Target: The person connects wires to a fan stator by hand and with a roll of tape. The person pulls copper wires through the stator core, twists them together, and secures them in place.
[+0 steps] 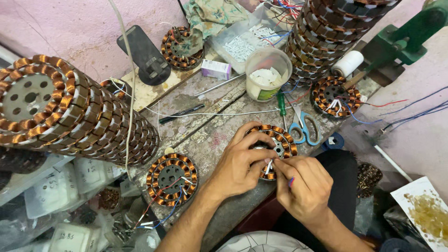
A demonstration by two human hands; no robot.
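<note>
A round copper-wound stator [279, 140] lies on the worn workbench [219, 135], partly covered by both hands. My left hand [240, 163] rests on its near left rim with the fingers curled over the windings. My right hand [302, 184] pinches a thin white sleeve or wire end [269, 167] at the stator's near edge, where the two hands' fingertips meet. Red and blue marks show on a right-hand finger.
A second stator with red and blue leads [171, 179] lies at the near left. A long stack of stators [70, 112] lies left, another stack [333, 32] rises at the back. Blue scissors [304, 128], a green screwdriver [281, 105], a white plastic cup [268, 74] and a stator [337, 95] sit behind.
</note>
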